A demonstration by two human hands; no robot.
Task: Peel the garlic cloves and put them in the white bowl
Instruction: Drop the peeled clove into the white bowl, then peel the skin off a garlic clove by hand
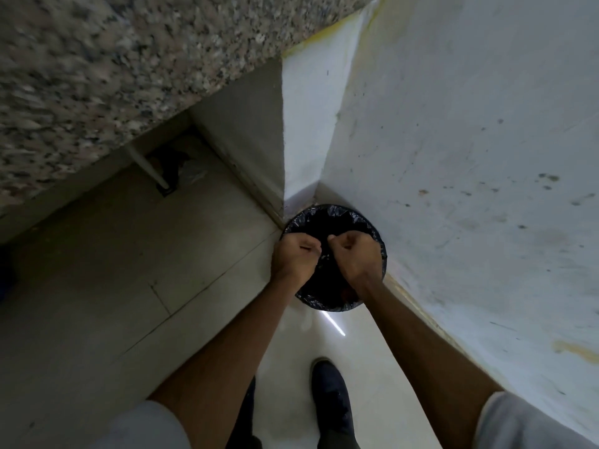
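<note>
1. The wall fills the right side of the frame, white, with dark specks and a yellow stain at the lower right.
2. The counter, speckled granite, takes the upper left, blurred.
3. The floor spreads across the lower left, grey tile in shadow, paler and glossy at the lower centre.
4. My bare forearms run up from the bottom corners to the centre, with a pale sleeve at the lower left and another at the lower right.
5. The bin stands at centre, in the corner against the wall, round and lined with a black bag.
6. My left hand hangs over the bin's left rim, fingers curled tight into a fist.
7. My right hand is just beside it over the bin's mouth, also curled shut, thumb towards the left hand.
8. Nothing shows in either fist; I cannot tell whether garlic or peel is inside.
9. My dark shoe is at the bottom centre.
10. A pale pipe slants under the counter.
</note>
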